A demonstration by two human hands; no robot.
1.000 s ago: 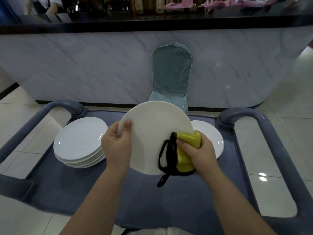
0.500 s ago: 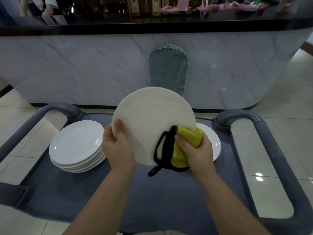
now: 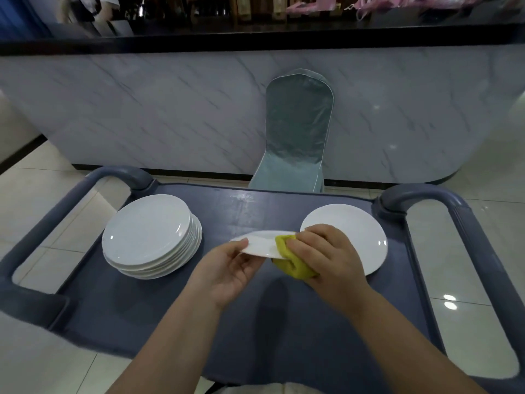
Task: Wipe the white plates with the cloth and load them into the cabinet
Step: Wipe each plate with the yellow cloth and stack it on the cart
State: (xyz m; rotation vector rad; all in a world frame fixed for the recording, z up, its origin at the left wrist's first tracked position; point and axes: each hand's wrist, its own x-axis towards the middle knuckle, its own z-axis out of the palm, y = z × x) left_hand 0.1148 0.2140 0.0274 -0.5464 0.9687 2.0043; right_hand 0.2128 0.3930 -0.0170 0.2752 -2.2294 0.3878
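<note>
Wiping this plate (image 3: 262,243) well means keeping it steady by the near rim while the cloth (image 3: 292,260) sweeps both faces and the edge, I'd say, then turning it a little for the next pass. The person's left hand (image 3: 227,268) pinches the plate's near-left rim, thumb on top and fingers curled beneath, holding it nearly flat above the blue cart (image 3: 284,322). The right hand (image 3: 326,257) is closed around the yellow cloth, pressed against the plate's right edge. A stack of plates (image 3: 150,237) sits on the cart's left side, and a single plate (image 3: 355,231) lies on the right, partly under the right hand. No cabinet is visible from here.
</note>
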